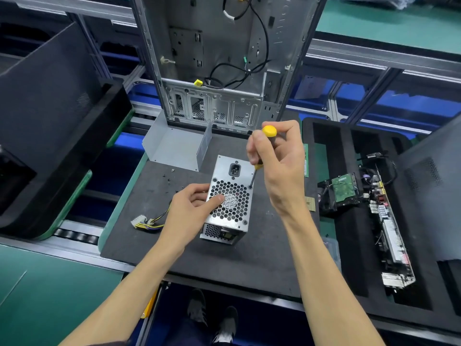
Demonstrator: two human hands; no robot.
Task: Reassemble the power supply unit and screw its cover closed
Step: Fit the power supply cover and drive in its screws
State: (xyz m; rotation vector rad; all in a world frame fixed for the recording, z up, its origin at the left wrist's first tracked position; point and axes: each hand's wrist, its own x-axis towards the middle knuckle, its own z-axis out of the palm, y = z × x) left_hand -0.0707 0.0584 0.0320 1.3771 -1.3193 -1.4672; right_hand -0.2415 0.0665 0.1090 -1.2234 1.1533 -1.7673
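The silver power supply unit (230, 196) stands on the dark foam mat (174, 245), its honeycomb fan grille and black power socket facing up. My left hand (192, 208) holds its left side, thumb lying on the grille. My right hand (277, 161) grips a yellow-capped screwdriver (259, 158), its tip set in a screw hole at the grille's right edge. A loose grey metal cover (174, 148) lies behind the unit. Yellow and black wires with a white connector (139, 221) trail out to the left. Small dark screws (169, 179) lie scattered on the mat.
An open computer case (219, 58) stands upright behind the mat. A black foam tray (349, 221) at the right holds a motherboard (391, 228) and a hard drive (343, 188). Dark panels (50, 108) lean at the left. Green bench surface (50, 295) lies in front.
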